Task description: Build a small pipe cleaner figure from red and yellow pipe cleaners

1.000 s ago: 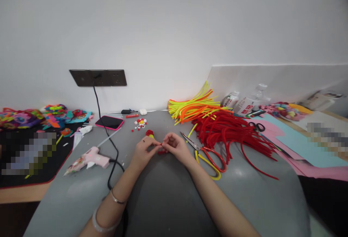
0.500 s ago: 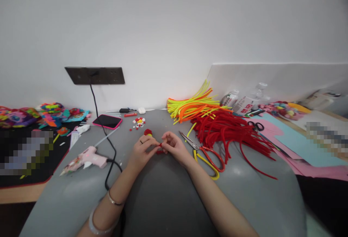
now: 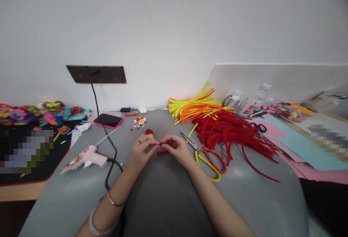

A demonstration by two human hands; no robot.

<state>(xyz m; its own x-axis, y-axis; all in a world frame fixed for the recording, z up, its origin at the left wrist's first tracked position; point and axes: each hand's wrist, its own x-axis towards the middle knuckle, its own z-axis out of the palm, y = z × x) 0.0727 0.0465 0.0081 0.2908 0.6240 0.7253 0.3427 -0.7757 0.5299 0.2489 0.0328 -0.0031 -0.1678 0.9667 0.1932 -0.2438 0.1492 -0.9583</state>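
My left hand [image 3: 143,151] and my right hand [image 3: 176,148] meet over the grey table [image 3: 168,200], both pinching a short red pipe cleaner piece [image 3: 162,144] between their fingertips. Another small red bit [image 3: 162,152] lies on the table just below them. Behind my left hand stands a small red and yellow pipe-cleaner flower [image 3: 148,132]. Scissors with red and yellow handles [image 3: 208,156] lie just right of my right hand.
A heap of red pipe cleaners [image 3: 231,133] and yellow-orange ones [image 3: 194,107] lies at the right back. A pink glue gun [image 3: 85,159] with a black cord [image 3: 110,146], a phone [image 3: 108,120] and small pompoms [image 3: 139,122] sit left. Pink and blue paper sheets [image 3: 307,150] lie far right.
My hands have stayed together on the red piece with small finger movements; the view has shifted slightly.
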